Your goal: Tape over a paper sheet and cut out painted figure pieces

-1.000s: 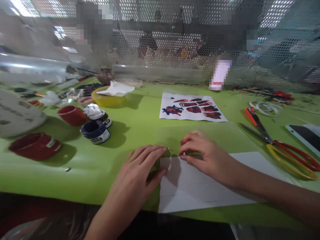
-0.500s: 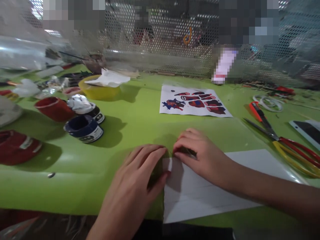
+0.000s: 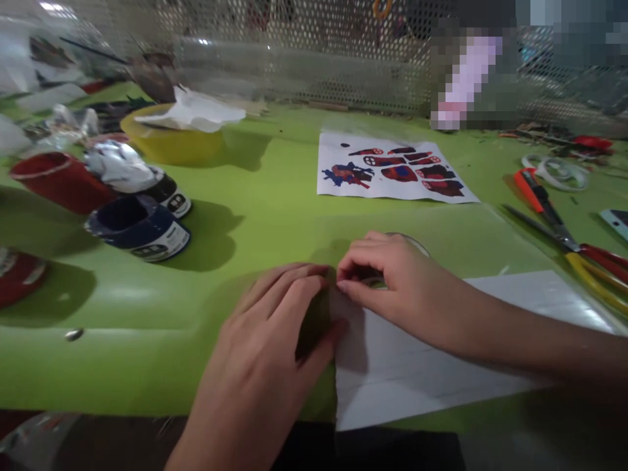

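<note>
A white sheet of paper [image 3: 407, 366] lies on the green table near its front edge, partly under a clear plastic sheet. My left hand [image 3: 275, 333] rests at the paper's left edge, palm down, fingers bent and apart, the thumb by the paper. My right hand [image 3: 387, 275] is over the upper left corner, its thumb and index finger pinched together; what sits between them is too small to tell. A clear round rim [image 3: 412, 242], perhaps a tape roll, shows behind that hand.
Paint jars, one dark blue [image 3: 142, 229], one red [image 3: 59, 180], stand left, with a yellow bowl [image 3: 171, 144] behind. A painted sheet [image 3: 397, 173] lies ahead. Scissors [image 3: 564, 242], an orange cutter [image 3: 540, 199] and a phone [image 3: 615, 222] are right.
The view has shifted, so the table items sit differently in the picture. A clear round rim now shows behind my right hand. Both hands remain at the paper's left side.
</note>
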